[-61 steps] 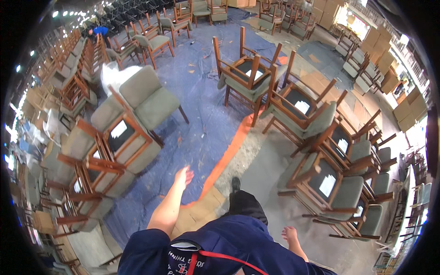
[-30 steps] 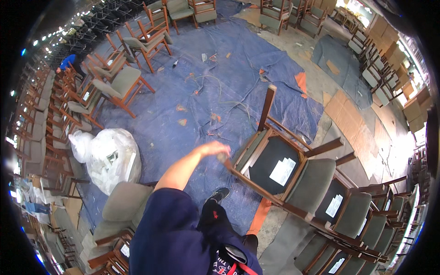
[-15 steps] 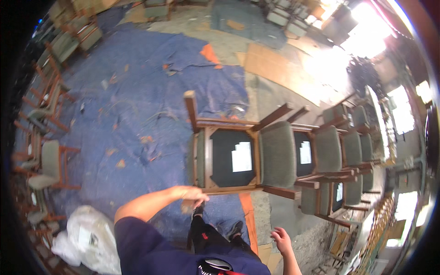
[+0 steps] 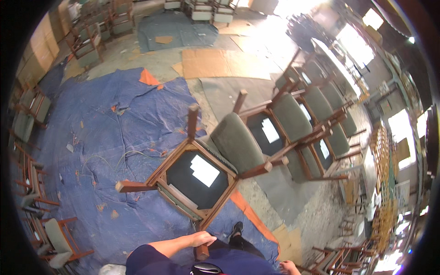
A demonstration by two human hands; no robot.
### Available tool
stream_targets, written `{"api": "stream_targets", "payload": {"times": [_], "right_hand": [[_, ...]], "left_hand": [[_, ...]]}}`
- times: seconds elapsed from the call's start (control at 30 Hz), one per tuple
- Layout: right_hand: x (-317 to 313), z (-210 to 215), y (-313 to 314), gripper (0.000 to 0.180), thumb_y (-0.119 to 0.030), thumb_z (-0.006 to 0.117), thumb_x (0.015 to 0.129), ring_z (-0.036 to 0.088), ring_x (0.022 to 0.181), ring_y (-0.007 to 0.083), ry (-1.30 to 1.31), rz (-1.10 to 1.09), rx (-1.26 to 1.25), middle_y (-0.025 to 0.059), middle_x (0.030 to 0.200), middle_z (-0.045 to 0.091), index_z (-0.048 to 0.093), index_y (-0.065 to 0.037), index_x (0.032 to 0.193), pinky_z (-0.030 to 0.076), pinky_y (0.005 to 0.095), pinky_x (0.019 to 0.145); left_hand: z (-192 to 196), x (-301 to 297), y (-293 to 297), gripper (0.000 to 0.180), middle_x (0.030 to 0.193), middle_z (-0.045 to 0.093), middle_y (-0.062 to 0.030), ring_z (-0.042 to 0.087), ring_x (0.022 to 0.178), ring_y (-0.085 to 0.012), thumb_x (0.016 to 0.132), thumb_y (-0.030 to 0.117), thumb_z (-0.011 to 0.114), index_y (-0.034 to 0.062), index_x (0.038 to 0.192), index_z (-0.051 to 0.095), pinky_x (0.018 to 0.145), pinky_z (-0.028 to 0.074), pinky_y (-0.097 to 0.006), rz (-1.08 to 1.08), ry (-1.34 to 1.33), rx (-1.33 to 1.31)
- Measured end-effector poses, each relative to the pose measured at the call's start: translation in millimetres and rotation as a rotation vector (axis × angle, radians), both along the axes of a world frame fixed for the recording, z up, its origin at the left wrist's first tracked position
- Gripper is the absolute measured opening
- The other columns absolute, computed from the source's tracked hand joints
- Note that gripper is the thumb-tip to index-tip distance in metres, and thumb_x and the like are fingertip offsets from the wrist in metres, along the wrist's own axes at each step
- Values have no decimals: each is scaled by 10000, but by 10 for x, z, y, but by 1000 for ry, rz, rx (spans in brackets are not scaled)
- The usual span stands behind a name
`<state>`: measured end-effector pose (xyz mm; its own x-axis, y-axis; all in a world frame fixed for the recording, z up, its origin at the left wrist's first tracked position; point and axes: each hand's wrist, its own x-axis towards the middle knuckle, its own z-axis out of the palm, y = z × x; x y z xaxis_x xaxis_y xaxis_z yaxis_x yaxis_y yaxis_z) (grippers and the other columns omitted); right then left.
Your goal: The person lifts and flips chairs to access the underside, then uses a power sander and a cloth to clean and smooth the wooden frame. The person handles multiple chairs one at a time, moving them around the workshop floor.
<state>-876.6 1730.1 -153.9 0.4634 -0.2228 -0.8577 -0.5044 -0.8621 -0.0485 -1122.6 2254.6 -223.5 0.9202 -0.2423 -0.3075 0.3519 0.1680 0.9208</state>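
An overturned wooden chair (image 4: 197, 176) rests just in front of me, its black underside with a white label facing up and its legs sticking out. My left hand (image 4: 201, 239) is closed on the chair's near leg (image 4: 201, 252), close to my body. Beyond its right corner stands another upturned chair with a grey-green padded back (image 4: 238, 142), at the head of a row. My right hand (image 4: 288, 266) hangs low at the bottom edge, partly cut off, away from the chairs, with loosely parted fingers and nothing visible in it.
Several more upturned chairs (image 4: 293, 117) run off to the right. A crumpled blue tarp (image 4: 110, 151) covers the floor at left, with chairs (image 4: 57, 233) along its far left side. Cardboard sheets (image 4: 224, 64) lie farther ahead. A white bag (image 4: 112, 269) sits at bottom left.
The near chair has swung out of line with the row and now sits at an angle, closer to me. My left hand has closed on its leg. My right hand has dropped lower.
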Motion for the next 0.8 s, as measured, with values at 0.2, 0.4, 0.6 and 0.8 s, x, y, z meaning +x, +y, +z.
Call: {"api": "stream_targets", "payload": {"times": [0.2, 0.4, 0.6, 0.8], "right_hand": [[-257, -211, -57, 260, -260, 792, 996, 721, 717, 270, 300, 36, 37, 106, 878, 754, 714, -22, 1063, 566, 443, 581], [-286, -654, 619, 598, -407, 803, 952, 787, 1065, 307, -92, 750, 269, 209, 1215, 797, 704, -20, 1396, 613, 424, 950], [116, -737, 854, 495, -304, 775, 1008, 751, 982, 235, -209, 565, 496, 139, 1129, 798, 676, -40, 1414, 592, 379, 880], [276, -883, -131, 552, -346, 801, 982, 793, 974, 272, -127, 320, 455, 186, 1157, 803, 686, -13, 1406, 611, 391, 894]], "left_hand": [[-177, 33, -158, 734, 610, 566, -54, 545, 627, -191, 1165, 500, 395, 52, 629, 623, 699, 453, -357, 186, 106, -99], [203, -31, 329, 1059, 665, 642, -96, 593, 644, -208, 1083, 802, 110, -8, 683, 663, 638, 464, -336, 344, 90, -313], [1333, -40, 748, 1099, 602, 654, -217, 632, 546, -337, 1066, 826, 71, -6, 635, 646, 736, 553, -466, 537, -161, -582], [1565, -37, -100, 1153, 615, 665, -232, 626, 524, -345, 1025, 895, 82, -21, 679, 692, 728, 537, -470, 652, -188, -477]]}}
